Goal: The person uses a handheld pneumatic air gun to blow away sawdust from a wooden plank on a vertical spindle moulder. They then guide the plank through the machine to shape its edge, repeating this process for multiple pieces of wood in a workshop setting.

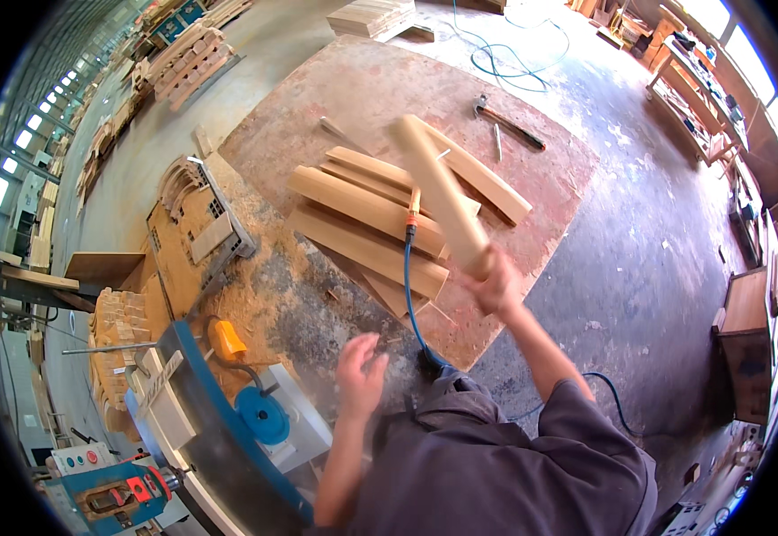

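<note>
Wood piece (445, 204), pale and long, sits in the right hand (493, 279), raised over the right side of the board pile (367, 213), which rests on the reddish-brown tabletop (295, 76). Right fingers are wrapped around the piece's near end, no gap showing; some of them are hidden behind it, so exact finger placement can't be told. From that grip the piece runs away from the person, leaning left, far end blurred and up beyond the pile's right side. Its long axis is steeper to the person's line of view than the pile's boards, which slant from far left to near right, so piece and pile are angled to each other, not parallel. Contact with the wood below: cannot tell. Right hand is just off the pile's near right corner and clearly the nearer one to the piece. Left hand (359, 373) is on the person's side of the pile, well apart from the piece; its fingers are loosely curled, thumb side parted, nothing seen in them. Orange hose fitting (411, 221) lies on the pile's right part, just left of the piece, blue hose (408, 286) trailing toward the person. Loose boards (487, 174) lie right of the pile, partly behind the piece; hammer (511, 122) farther off beyond them.
</note>
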`<state>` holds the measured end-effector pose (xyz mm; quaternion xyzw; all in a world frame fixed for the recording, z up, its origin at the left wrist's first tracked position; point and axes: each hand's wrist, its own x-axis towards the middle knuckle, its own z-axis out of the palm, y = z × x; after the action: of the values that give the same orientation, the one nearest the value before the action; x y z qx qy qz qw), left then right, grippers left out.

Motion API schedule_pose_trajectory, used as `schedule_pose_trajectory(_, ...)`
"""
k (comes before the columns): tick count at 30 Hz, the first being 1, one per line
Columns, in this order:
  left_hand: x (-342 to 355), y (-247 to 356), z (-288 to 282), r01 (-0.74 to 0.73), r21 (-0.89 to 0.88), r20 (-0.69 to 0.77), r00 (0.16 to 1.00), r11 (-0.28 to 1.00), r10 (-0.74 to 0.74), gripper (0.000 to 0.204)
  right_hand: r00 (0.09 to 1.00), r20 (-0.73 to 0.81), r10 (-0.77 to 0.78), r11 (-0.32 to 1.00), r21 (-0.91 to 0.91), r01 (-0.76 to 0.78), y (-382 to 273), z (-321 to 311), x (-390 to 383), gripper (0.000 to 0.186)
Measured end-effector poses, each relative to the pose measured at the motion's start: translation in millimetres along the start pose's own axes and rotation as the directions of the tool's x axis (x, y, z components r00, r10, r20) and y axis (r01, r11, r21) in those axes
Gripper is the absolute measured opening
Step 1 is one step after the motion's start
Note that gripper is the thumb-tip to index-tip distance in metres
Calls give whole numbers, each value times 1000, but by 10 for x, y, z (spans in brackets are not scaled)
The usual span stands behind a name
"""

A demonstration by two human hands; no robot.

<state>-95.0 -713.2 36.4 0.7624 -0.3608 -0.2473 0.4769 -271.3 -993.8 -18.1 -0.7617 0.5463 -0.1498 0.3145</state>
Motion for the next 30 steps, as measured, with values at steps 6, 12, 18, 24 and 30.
schedule_pose_trajectory(6, -960, -1065, -285, 320, 88, -221, 930, 943, -295, 24, 986, -80, 145, 951, -263, -161, 883, -388, 1223, 87)
schedule_pose_trajectory(12, -1750, -1491, -371, 578, -39, -337, 760, 815, -555, 24, 896, -182, -405, 815, -516, 264, 789, -203, 1751, 59)
schedule_pose_trajectory(18, -2013, -1474, -225, 631, -59, -417, 688, 773, -594, 25, 898, 146, -414, 844, -308, 439, -866, 575, 1332, 64)
schedule_pose_trajectory(24, -1580, -1204, -96, 522, 33, -412, 784, 852, -464, 27, 801, 67, -595, 707, -432, 561, -1171, 1243, 1337, 75)
schedule_pose_trajectory(30, -1425, -1223, 132, 480, -40, -436, 781, 876, -448, 28, 659, 412, -629, 464, -480, 744, -1267, 1673, 786, 82)
